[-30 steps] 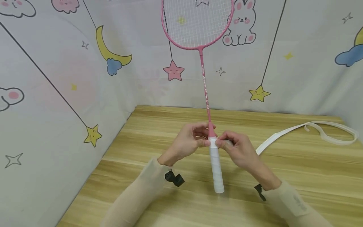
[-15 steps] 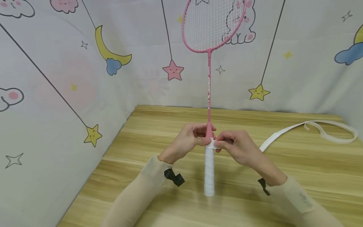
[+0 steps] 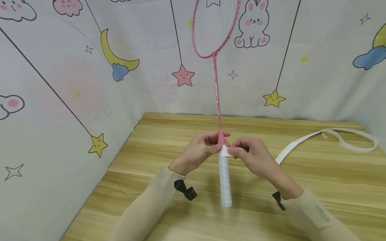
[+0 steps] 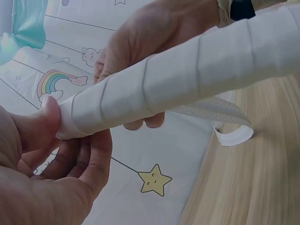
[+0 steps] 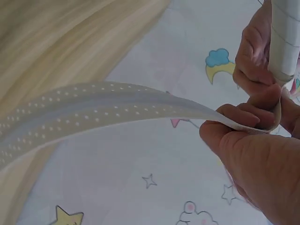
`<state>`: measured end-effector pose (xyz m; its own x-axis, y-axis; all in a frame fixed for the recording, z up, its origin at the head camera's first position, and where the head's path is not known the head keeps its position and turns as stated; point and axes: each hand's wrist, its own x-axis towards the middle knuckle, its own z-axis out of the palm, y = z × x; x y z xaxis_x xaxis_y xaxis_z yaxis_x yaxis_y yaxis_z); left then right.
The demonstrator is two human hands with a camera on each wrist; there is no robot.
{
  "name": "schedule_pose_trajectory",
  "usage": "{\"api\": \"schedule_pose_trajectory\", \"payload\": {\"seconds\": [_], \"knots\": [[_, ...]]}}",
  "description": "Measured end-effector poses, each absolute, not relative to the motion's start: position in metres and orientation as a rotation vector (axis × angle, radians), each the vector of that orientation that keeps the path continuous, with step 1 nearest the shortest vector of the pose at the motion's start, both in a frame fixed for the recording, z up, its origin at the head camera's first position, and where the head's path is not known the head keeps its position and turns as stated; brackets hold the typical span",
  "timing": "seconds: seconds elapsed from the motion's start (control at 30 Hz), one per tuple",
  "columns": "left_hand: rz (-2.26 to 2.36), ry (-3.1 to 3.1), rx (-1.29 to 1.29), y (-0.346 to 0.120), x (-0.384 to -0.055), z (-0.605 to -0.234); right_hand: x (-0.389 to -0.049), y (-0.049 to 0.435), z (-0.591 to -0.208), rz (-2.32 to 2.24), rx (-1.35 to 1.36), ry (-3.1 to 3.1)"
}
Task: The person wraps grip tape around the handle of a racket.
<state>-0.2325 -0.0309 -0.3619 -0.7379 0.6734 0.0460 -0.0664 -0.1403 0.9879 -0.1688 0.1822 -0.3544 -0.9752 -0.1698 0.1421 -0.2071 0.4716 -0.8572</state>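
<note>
Grasps the pink badminton racket (image 3: 217,93) with the left grip (image 3: 196,149), thumb and curled fingers about the top of its white-wrapped handle (image 3: 224,182). Pinches the white tape (image 5: 93,110) between thumb and fingers of the right grip (image 3: 256,155), just beside the handle, with a turn of tape lying around it right below the pink cone (image 3: 221,138). Holds the racket steeply tilted above the desk (image 3: 169,137), handle end down, strung head (image 3: 214,30) up and cut off by the top of the head view. Cannot tell whether the handle's lower end touches the wood-grain top. Extends both forearms from below in beige sleeves (image 3: 141,209), black devices (image 3: 184,189) at the wrists, palms turned inward. Trails the tape past the right wrist across the desk's right side, looping near the far edge, with dots along one face. Enclosed all around by white cloth (image 3: 150,90) printed with a rabbit (image 3: 252,25), a moon (image 3: 116,53) and smiling stars (image 3: 273,99). In the left wrist view, also a printed rainbow (image 4: 49,80) and a mint-green thing (image 4: 26,30), too partly seen to identify.
</note>
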Motion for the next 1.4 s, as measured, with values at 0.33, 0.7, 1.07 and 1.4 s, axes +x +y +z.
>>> {"api": "schedule_pose_trajectory", "payload": {"seconds": [0.33,0.7,1.07,1.4], "knots": [[1.947,1.504,0.736,-0.031,-0.233,-0.361,-0.179,0.190,-0.373,1.957,0.495,-2.595],[1.862,1.889,0.794,-0.028,-0.226,-0.357,-0.177,0.187,-0.375,2.036,0.547,-2.446],[1.779,2.178,0.760,-0.026,-0.225,-0.356,-0.174,0.179,-0.369,1.654,0.395,-2.543],[1.769,2.058,0.741,-0.030,-0.227,-0.354,-0.172,0.185,-0.365,1.703,0.367,-2.603]]}}
